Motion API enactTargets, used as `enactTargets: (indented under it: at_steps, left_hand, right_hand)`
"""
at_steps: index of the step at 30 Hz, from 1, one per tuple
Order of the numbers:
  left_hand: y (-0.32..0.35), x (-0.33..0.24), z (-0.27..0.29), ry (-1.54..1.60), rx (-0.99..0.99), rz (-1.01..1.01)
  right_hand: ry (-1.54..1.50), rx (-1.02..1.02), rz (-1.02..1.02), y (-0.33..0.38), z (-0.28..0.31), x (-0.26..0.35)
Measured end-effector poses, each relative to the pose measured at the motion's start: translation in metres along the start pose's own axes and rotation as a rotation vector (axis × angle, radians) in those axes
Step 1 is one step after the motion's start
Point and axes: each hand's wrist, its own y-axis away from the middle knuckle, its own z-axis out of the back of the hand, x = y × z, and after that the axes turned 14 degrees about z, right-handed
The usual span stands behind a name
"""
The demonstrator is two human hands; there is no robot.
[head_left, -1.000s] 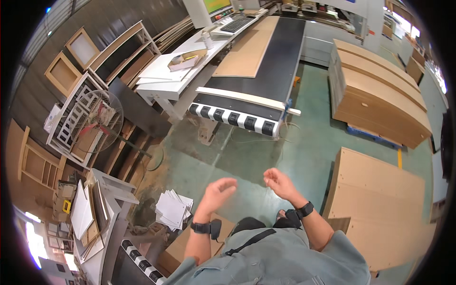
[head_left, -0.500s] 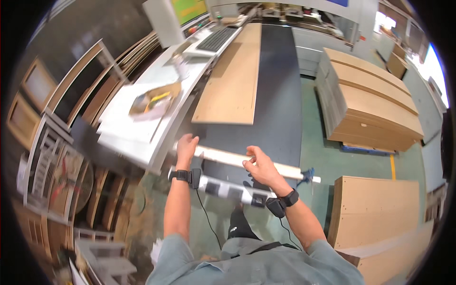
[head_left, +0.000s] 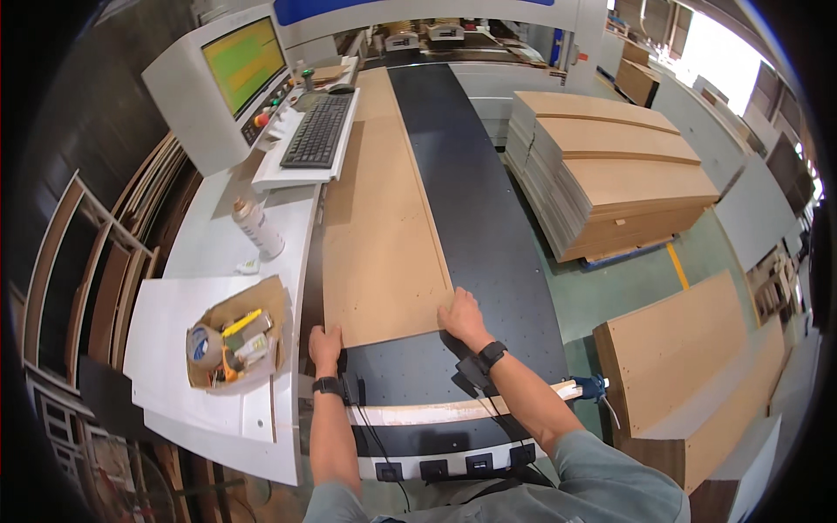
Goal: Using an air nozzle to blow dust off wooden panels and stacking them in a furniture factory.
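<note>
A long light-brown wooden board [head_left: 384,235] lies lengthwise on the dark table top [head_left: 497,253]. At its near left corner, my left hand [head_left: 325,347] is closed on the edge, its fingertips partly hidden. Gripping the opposite near corner is my right hand [head_left: 466,317], with the thumb toward the end of the board. Several small holes show in the board near that end. Closer to me, a pale wooden strip [head_left: 453,410] runs across the table beneath my forearms, and a blue clamp-like piece [head_left: 591,388] sits at its right end.
Left of the board stands a white desk [head_left: 292,327] with a cardboard box [head_left: 277,301] of tape and tools, a spray can [head_left: 258,228], a keyboard [head_left: 316,131] and a monitor [head_left: 244,65]. Stacked panels [head_left: 623,179] rise at the right, with more panels [head_left: 671,357] nearer.
Both hands have moved forward from over the pale strip to the near corners of the board and closed on it. The view has shifted forward, closer to the board.
</note>
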Motion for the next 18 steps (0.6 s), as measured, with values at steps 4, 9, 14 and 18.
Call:
enactTargets:
  at_steps: [4,9,14,18]
  left_hand:
    - [0.011,-0.016,-0.003,-0.091,-0.104,0.044]
    - [0.028,-0.009,-0.017,-0.069,-0.267,0.027]
    - [0.028,-0.001,-0.019,0.127,-0.196,0.076]
    - [0.046,0.005,-0.018,0.43,-0.035,0.133]
  right_hand:
    - [-0.031,0.0,-0.045,-0.016,-0.006,-0.008]
    - [-0.066,-0.044,-0.093,-0.016,-0.009,-0.01]
    - [-0.043,0.036,-0.177,-0.014,0.001,-0.023]
    - [-0.116,0.055,-0.256,-0.012,0.022,-0.054]
